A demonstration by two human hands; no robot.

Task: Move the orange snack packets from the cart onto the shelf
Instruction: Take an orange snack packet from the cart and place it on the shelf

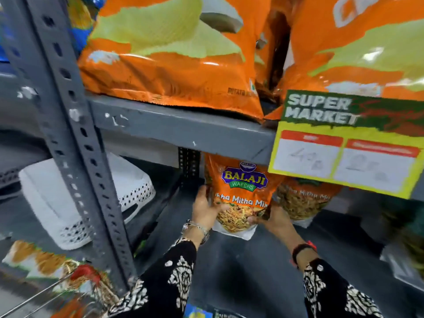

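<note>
An orange snack packet (241,193) marked "Balaji Wafers" stands upright on the lower grey shelf (241,271), under the upper shelf's edge. My left hand (205,208) grips its left side and my right hand (270,218) holds its lower right corner. A second orange packet (302,200) of the same kind stands just to its right, partly hidden by a price sign. At the bottom left, the wire cart (34,301) holds more packets (46,260), blurred.
Large orange chip bags (172,65) fill the upper shelf (183,127). A yellow-green "Super Market" price sign (344,145) hangs from its edge. A perforated grey upright post (75,145) stands at left, with a white perforated basket (87,198) behind it.
</note>
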